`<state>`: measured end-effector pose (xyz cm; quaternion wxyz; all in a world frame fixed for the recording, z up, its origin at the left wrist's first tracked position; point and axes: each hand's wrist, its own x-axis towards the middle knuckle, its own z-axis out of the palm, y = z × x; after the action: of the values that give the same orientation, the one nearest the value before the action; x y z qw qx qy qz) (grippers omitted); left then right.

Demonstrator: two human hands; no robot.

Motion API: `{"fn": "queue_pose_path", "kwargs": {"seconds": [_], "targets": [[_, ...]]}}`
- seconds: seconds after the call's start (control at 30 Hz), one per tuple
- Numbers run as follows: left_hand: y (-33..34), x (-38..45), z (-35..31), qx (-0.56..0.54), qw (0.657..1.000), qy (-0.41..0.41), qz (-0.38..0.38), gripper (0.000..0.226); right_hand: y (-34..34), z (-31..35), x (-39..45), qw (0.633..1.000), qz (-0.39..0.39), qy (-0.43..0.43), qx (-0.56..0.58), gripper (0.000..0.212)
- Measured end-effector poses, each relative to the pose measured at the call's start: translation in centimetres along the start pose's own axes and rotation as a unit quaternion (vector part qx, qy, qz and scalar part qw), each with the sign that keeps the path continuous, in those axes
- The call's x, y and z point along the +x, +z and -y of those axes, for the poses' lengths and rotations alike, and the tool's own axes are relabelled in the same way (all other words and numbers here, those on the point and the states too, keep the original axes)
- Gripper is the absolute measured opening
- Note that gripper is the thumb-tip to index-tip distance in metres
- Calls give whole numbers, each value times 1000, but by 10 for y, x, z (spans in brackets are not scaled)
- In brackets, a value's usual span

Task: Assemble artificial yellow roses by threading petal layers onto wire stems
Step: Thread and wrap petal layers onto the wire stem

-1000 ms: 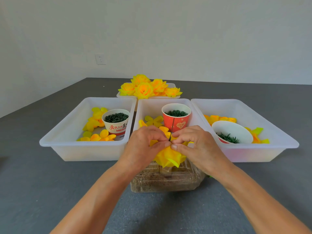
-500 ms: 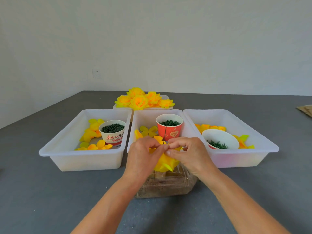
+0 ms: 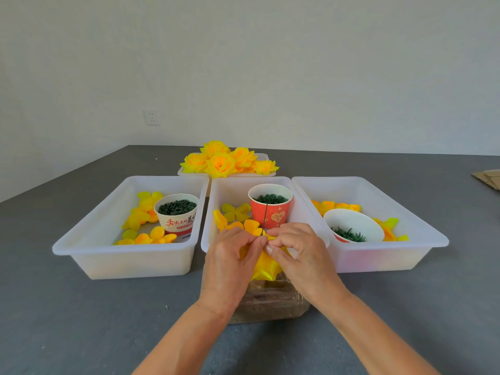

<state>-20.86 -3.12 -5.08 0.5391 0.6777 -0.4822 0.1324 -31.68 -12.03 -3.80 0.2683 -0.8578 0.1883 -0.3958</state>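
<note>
A thin dark wire stem stands upright in front of the red cup. Yellow petal layers sit bunched on the stem between my hands. My left hand and my right hand both pinch the petals at the stem, fingertips meeting. The stem's lower end is hidden behind my hands, above a clear plastic box. Finished yellow roses lie on a tray at the back.
Three white bins stand side by side: left with loose petals and a white cup of green parts, middle with petals, right with petals and a tilted white cup. Cardboard lies far right.
The view has tilted up a little, so everything sits lower in frame. Both hands stay pinched on the petals at the stem, pressed slightly lower on it.
</note>
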Motion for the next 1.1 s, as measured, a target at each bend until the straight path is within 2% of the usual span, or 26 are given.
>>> {"fn": "queue_pose_path", "kwargs": {"seconds": [0.23, 0.4, 0.47, 0.6, 0.73, 0.8, 0.87, 0.9, 0.97, 1.03, 1.1], "targets": [[0, 0, -3, 21, 1000, 7, -7, 22, 1, -1, -3, 1000, -1, 12, 10, 6], [-6, 3, -5, 31, 999, 10, 31, 17, 2, 2, -5, 1000, -16, 21, 7, 5], [-9, 2, -7, 19, 999, 8, 35, 14, 1, 3, -5, 997, -12, 52, 56, 6], [-11, 3, -9, -11, 999, -14, 47, 9, -10, 9, 4, 980, 29, 115, 162, 23], [-12, 7, -8, -6, 996, -49, 68, 11, -36, -2, 26, 979, -5, 142, 146, 9], [-11, 8, -9, -3, 997, -49, 66, 12, -55, -23, 43, 981, -38, 166, 91, 5], [-10, 7, -9, -2, 997, -50, 61, 12, -74, -55, 62, 974, -43, 215, -61, 9], [-10, 7, -9, -1, 997, -52, 60, 12, -82, -71, 70, 958, -25, 247, -145, 11], [-9, 7, -8, 1, 997, -55, 58, 12, -88, -97, 80, 905, 59, 293, -304, 12], [-9, 7, -8, -3, 997, -56, 58, 12, -83, -111, 84, 847, 161, 286, -417, 15], [-10, 7, -8, -6, 997, -54, 60, 12, -75, -124, 85, 830, 198, 272, -445, 21]]}}
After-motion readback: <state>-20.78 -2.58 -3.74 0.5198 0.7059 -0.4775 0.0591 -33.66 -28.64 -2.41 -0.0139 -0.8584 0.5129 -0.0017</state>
